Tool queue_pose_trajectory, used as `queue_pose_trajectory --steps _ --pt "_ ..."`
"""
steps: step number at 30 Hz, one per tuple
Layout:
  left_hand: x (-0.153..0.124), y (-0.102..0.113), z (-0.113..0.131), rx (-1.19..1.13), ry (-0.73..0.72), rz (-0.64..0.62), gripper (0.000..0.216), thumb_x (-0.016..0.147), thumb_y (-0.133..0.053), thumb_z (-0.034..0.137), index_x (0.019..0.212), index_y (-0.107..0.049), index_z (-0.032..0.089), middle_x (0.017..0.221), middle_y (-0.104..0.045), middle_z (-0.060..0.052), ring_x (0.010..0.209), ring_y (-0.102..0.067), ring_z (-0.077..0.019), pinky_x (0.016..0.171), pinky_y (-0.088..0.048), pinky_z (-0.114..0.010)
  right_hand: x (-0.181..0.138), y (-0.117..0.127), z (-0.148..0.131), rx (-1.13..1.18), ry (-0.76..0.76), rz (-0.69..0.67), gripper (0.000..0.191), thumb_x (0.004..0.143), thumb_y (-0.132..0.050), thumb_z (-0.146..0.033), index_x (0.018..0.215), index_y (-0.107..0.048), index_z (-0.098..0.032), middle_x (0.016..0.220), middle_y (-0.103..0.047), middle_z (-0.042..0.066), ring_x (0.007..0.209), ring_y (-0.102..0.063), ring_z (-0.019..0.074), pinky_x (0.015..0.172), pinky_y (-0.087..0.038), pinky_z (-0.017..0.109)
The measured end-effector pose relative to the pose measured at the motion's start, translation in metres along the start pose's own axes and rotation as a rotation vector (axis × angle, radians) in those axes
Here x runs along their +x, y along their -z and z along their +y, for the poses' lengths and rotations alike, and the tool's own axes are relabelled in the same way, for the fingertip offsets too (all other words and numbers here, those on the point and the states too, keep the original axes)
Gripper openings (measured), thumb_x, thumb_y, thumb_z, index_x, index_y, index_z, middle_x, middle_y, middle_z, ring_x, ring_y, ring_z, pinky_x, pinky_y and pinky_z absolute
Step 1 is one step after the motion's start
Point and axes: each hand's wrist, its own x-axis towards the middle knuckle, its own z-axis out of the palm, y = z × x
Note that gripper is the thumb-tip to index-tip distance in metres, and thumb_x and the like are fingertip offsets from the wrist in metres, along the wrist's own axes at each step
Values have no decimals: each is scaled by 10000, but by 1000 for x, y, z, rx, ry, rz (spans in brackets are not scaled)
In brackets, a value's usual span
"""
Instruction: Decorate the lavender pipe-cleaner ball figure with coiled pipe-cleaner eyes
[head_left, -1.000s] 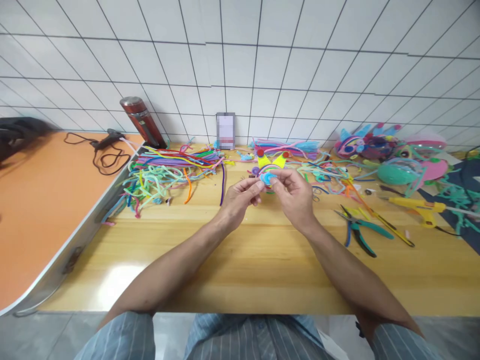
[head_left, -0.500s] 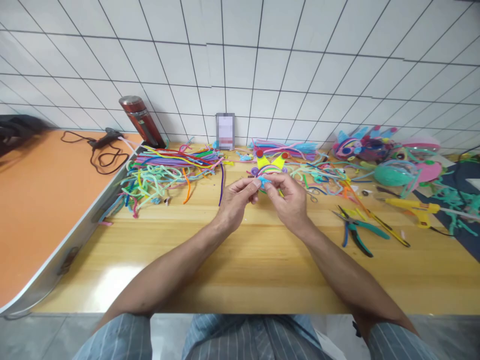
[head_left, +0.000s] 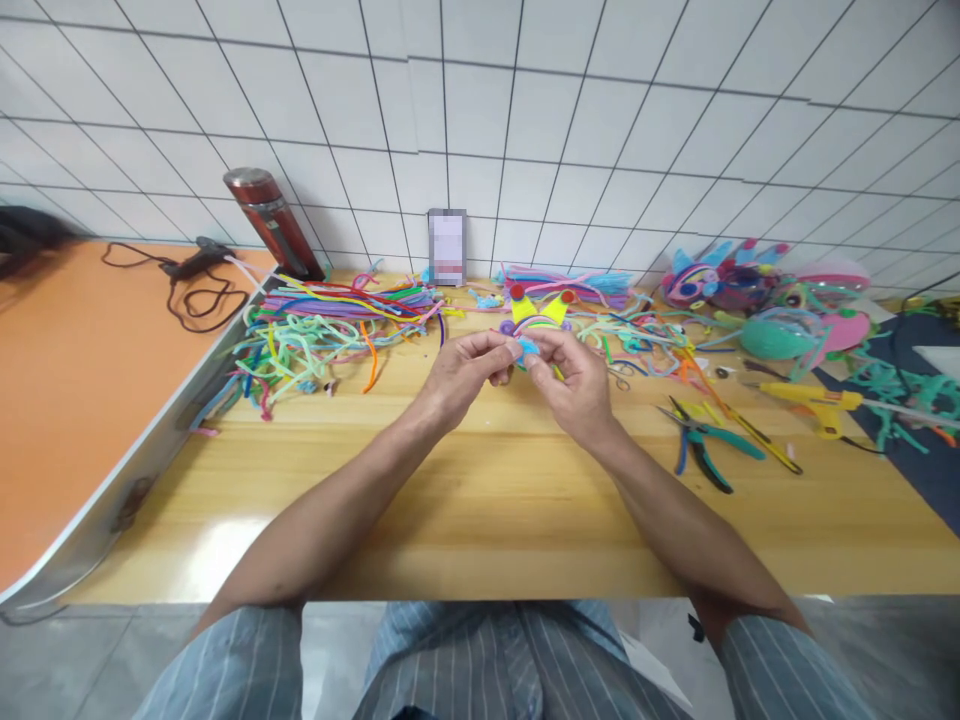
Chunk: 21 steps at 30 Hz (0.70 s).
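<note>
Between my two hands is a small light-blue pipe-cleaner piece, pinched by the fingertips from both sides. My left hand is closed, thumb and forefinger on the piece's left side. Closed as well, my right hand grips its right side with thumb and fingers. Just behind the fingers sits a colourful pipe-cleaner figure with yellow points tipped in red; its lower part is hidden by my hands. The piece's exact shape is too small to make out.
Pipe cleaners are heaped at left, with a thermos behind. A phone leans on the wall. At right lie pliers, a utility knife, a yellow glue gun, small scissors and finished-looking crafts.
The view has tilted slightly, so everything sits a little higher in the picture. Both hands keep their pinch on the light-blue piece, with its angle slightly altered.
</note>
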Motion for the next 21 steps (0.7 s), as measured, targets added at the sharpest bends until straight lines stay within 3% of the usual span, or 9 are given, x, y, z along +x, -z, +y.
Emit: queue_pose_trajectory --steps 5,16,21 --pt "2 3 3 26 -13 -42 391 698 -923 509 668 -709 183 583 -607 10 568 -497 -109 597 -419 -272 3 5 -1 -33 5 -64 210 976 -658 -293 1154 -765 -260 898 -731 26 770 -634 173 737 -545 344" --pt "-3 -6 -4 23 -115 80 390 696 -944 510 710 -733 183 602 -622 15 566 -515 -110 577 -421 -271 -4 -7 3 101 -73 24 201 971 -699 -374 1103 -770 -239 844 -714 9 704 -647 150 675 -556 325" --pt "-1 -4 0 95 -117 53 409 697 -947 534 716 -734 185 583 -615 10 559 -517 -121 568 -417 -280 -3 -8 1 98 -83 42 235 971 -713 -433 1099 -776 -247 845 -726 9 699 -650 152 670 -570 322"
